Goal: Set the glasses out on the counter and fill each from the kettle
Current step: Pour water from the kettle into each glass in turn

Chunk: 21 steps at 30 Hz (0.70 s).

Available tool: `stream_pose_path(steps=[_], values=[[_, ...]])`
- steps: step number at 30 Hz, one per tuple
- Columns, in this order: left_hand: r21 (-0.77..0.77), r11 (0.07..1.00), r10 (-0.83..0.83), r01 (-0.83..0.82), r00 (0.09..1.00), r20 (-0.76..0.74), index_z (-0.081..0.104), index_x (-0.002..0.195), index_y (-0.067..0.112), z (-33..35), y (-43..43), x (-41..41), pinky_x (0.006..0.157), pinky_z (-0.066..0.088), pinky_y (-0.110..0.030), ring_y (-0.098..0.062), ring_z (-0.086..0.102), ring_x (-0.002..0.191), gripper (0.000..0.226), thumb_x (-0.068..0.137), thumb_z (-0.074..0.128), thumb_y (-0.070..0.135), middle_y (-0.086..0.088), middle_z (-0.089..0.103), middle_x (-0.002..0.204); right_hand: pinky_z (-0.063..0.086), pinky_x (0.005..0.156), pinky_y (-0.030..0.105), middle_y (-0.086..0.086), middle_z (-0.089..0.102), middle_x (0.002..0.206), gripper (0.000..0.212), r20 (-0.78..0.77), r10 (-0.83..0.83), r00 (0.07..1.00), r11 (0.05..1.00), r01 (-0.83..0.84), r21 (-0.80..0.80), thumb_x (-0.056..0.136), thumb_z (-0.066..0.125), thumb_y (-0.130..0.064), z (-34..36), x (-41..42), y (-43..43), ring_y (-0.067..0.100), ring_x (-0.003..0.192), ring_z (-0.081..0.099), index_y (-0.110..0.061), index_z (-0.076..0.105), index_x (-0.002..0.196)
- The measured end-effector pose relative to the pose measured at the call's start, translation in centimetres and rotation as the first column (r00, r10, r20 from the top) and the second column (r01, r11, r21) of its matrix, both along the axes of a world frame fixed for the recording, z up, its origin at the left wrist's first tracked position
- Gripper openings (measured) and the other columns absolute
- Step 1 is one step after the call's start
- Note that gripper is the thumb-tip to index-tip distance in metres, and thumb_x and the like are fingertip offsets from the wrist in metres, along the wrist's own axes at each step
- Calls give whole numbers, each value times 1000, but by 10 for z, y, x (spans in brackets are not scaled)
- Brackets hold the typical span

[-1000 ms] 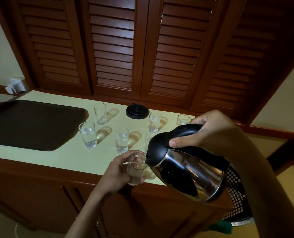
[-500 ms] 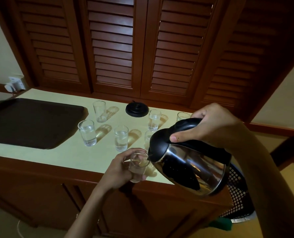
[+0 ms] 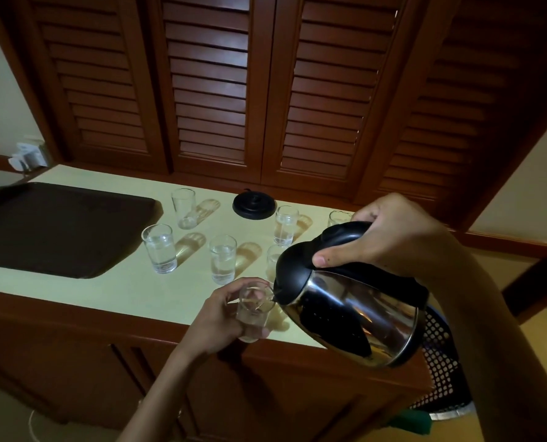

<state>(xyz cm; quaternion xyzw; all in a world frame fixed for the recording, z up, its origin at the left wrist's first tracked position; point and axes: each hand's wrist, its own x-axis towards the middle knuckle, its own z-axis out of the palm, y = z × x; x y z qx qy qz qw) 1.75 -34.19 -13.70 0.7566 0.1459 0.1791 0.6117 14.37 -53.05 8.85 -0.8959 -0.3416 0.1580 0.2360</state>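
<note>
My right hand [image 3: 390, 237] grips the black handle of a steel kettle [image 3: 358, 311], tilted with its spout at the rim of a small glass [image 3: 253, 309]. My left hand [image 3: 216, 317] holds that glass at the counter's front edge. On the pale counter [image 3: 112, 282] stand several more glasses: one with water at the left [image 3: 159, 248], another with water in the middle [image 3: 222, 263], an empty-looking one behind [image 3: 183, 208], one with water near the back [image 3: 285, 225]. Two more [image 3: 338, 217] [image 3: 273, 258] are partly hidden by the kettle.
A dark brown tray [image 3: 52, 228] lies on the counter's left part. The black kettle base [image 3: 254, 204] sits at the back by the louvred wooden doors [image 3: 265, 90]. A perforated black basket [image 3: 441, 378] stands on the floor at the right.
The kettle, the held glass and both hands keep almost the same pose; the view has shifted slightly and the kettle sits a little higher against the counter.
</note>
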Motion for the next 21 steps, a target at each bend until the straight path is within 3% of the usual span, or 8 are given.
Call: stream_pose_path(steps=[12, 17, 21], values=[[-20, 1000, 17, -17, 1000, 6, 74, 100, 48, 4, -5, 4, 86, 55, -14, -4, 70, 108, 72, 58, 95, -7, 15, 75, 115, 64, 76, 58, 10, 81, 77, 74, -37, -4, 999, 1000, 3, -12, 29, 88, -64, 4, 2, -1, 31, 77, 80, -6, 80, 74], [-36, 999, 5, -5, 1000, -19, 71, 108, 30, 4, -7, 5, 77, 54, -11, 3, 70, 100, 69, 58, 92, -13, 21, 75, 108, 65, 77, 56, 8, 81, 73, 65, -35, -8, 999, 1000, 8, -15, 34, 91, -60, 6, 3, -1, 28, 74, 80, -8, 80, 72], [-6, 1000, 0, 0, 1000, -15, 73, 110, 29, 1, -5, 6, 81, 54, -11, -1, 70, 105, 67, 58, 96, -6, 15, 74, 114, 66, 74, 53, 4, 80, 68, 59, -31, -23, 999, 1000, 23, -4, 35, 92, -58, 6, 4, -1, 25, 69, 79, -11, 80, 68]])
